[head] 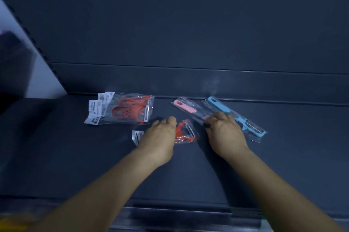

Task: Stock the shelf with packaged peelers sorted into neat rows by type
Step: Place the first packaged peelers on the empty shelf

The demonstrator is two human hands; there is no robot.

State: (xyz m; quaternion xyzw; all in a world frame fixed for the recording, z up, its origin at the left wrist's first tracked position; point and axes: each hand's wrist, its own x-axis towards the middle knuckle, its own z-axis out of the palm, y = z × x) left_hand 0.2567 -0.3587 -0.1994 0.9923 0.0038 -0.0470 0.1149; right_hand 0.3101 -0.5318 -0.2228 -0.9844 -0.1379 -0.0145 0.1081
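On the shelf (pixel 188 165), left hand (pixel 160 135) pinches a light, slippery bagged peeler (pixel 186 132); right hand (pixel 224 129) presses the pink one (pixel 184 107); grip the stiff handles

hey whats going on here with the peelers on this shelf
A person is sorting packaged peelers on a dark shelf. The left hand rests on a lone orange Y-shaped peeler in a clear bag, near the front. The right hand lies over the lower end of a pink straight-handled peeler in clear wrap. A blue straight-handled peeler in clear wrap lies just right of it. A pile of bagged orange Y-shaped peelers sits further left by the back edge.
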